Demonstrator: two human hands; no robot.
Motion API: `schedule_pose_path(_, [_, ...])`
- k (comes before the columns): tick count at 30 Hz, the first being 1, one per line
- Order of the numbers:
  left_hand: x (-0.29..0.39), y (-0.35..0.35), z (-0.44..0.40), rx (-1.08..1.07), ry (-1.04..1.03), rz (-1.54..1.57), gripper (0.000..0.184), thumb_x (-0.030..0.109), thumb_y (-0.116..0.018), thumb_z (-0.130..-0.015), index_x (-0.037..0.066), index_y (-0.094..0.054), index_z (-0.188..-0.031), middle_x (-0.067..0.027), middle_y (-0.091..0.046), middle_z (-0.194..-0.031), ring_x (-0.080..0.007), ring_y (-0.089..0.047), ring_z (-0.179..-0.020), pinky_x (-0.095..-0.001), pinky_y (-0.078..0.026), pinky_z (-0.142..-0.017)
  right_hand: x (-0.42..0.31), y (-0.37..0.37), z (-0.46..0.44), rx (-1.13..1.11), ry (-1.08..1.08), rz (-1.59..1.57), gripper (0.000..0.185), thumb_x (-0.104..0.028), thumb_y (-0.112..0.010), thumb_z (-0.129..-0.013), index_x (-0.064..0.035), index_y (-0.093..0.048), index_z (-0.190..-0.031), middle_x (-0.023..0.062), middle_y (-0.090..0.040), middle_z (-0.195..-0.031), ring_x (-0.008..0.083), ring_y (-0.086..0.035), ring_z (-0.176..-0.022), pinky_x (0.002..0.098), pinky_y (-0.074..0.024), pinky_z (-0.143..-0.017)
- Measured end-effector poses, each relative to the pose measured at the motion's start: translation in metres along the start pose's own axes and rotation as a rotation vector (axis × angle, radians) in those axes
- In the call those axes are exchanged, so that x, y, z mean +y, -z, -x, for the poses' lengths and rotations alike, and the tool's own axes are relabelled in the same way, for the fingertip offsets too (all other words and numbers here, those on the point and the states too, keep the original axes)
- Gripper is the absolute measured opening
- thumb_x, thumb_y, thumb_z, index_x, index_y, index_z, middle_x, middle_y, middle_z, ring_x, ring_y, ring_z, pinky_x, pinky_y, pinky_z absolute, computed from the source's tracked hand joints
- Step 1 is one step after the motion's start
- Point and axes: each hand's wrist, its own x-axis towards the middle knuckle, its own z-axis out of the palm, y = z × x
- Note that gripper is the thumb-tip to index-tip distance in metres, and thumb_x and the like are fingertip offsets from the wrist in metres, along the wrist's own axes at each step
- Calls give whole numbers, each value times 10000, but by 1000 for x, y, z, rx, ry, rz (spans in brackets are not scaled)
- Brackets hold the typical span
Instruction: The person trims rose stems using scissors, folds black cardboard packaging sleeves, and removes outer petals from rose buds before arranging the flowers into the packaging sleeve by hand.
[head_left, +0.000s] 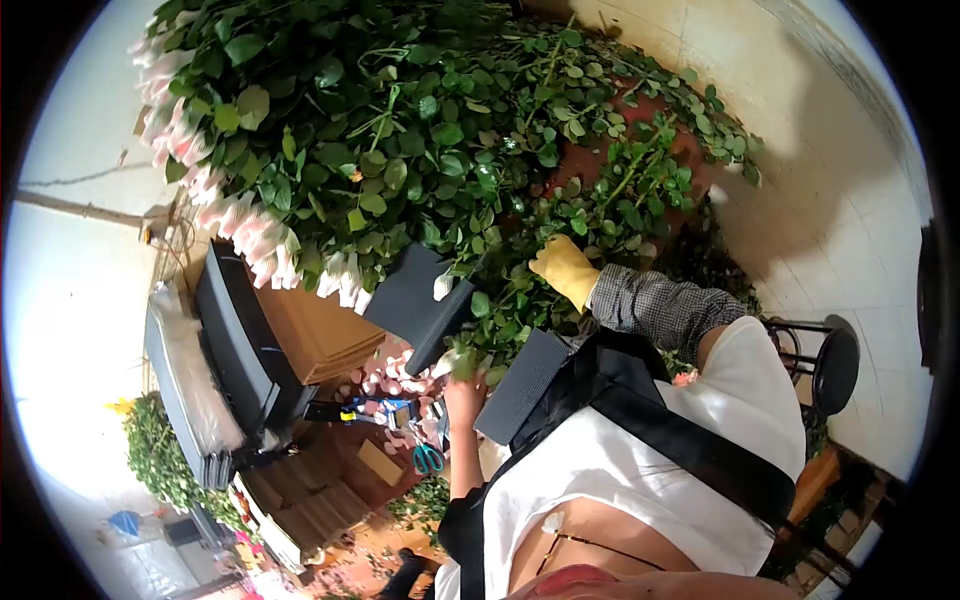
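My left hand (463, 397), bare, is closed just below a pale rose head (445, 362), with green leaves beside the fingers. My right hand (565, 272), in a yellow glove and checked sleeve cover, is curled among leafy stems; what lies inside its fist is hidden. Beyond both hands spreads a large heap of leafy roses (380, 140), their heads wrapped in pale sleeves along the left side. A dark corrugated board (408, 290) stands at the heap's near edge, and another ridged dark piece (525, 385) is close to my body.
Blue-handled scissors (428, 459) lie left of my left hand, near scattered pink petals (385, 375). Cardboard sheets (310, 325) and dark boards (235, 330) are stacked at left. A black round stool (836, 371) stands at right by the tiled wall (850, 240).
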Motion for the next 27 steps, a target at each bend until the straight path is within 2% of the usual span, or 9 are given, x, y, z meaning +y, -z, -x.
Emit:
schedule_pose_path(3, [-3,1,-6,8,-188,-56,376,156,-742,-706,92,-684,-1072,-103,-598,-1084,-307,-585,-1017,-415,-502,-839,5,-80,-7,309,-68,-316,89,-89,-672,-811,-138,-684,-738,32,-586,-627,202,-615,-677,373,-472,-616])
schedule_pose_path(6, [17,19,-10,80,-115,-274,283,228,-726,-739,181,-744,-1017,-90,-520,-1276,-344,-483,-1175,-494,-392,-1001,6,-20,-8,30,-40,-89,64,-91,-686,-772,-152,-700,-786,27,-620,-664,212,-635,-683,383,-491,-610])
schedule_pose_path(12, [-10,-9,-3,56,10,44,375,169,-710,-795,30,-638,-1136,-279,-472,-1236,-484,-476,-1133,-541,-416,-973,2,33,0,-137,-14,-60,245,-206,-762,-568,-202,-721,-809,15,-676,-726,243,-682,-754,395,-504,-642])
schedule_pose_path(13, [-14,-15,-1,185,-55,-20,389,176,-716,-794,34,-631,-1146,-266,-477,-1221,-472,-486,-1117,-522,-418,-968,-2,57,13,101,-59,-100,217,-170,-744,-605,-202,-724,-818,14,-680,-724,251,-685,-758,383,-507,-648])
schedule_pose_path(17, [-7,-26,8,267,52,202,427,112,-744,-756,38,-614,-1157,-257,-492,-1198,-444,-502,-1098,-501,-430,-952,-4,18,1,-326,-157,-215,218,-35,-641,-795,-117,-740,-970,105,-713,-953,292,-680,-890,413,-536,-736])
schedule_pose_path(18, [-5,-24,3,299,49,226,448,88,-754,-740,38,-603,-1158,-251,-500,-1187,-433,-506,-1095,-497,-434,-947,4,-18,-6,-228,-126,-340,300,-23,-623,-851,-112,-723,-1120,135,-685,-1147,312,-663,-987,412,-540,-830])
schedule_pose_path(22, [-6,-15,-1,236,10,217,514,89,-781,-715,43,-556,-1175,-237,-516,-1157,-437,-529,-1050,-486,-454,-920,72,54,-32,-750,188,-797,531,-355,-588,-941,-93,-535,-1399,134,-638,-1272,304,-622,-1077,449,-490,-943])
schedule_pose_path(24, [-7,-18,-3,211,63,163,536,108,-792,-712,52,-559,-1191,-229,-539,-1131,-437,-553,-1030,-476,-476,-891,92,66,-69,-768,345,-808,563,-377,-592,-938,-73,-515,-1405,142,-582,-1353,285,-574,-1191,391,-468,-1001])
schedule_pose_path(27, [-2,-16,-3,183,82,167,547,97,-791,-709,46,-550,-1198,-205,-548,-1119,-424,-549,-1049,-473,-470,-891,96,188,-88,-196,156,-740,448,-300,-573,-923,-65,-577,-1305,172,-662,-1184,299,-653,-1020,404,-544,-858])
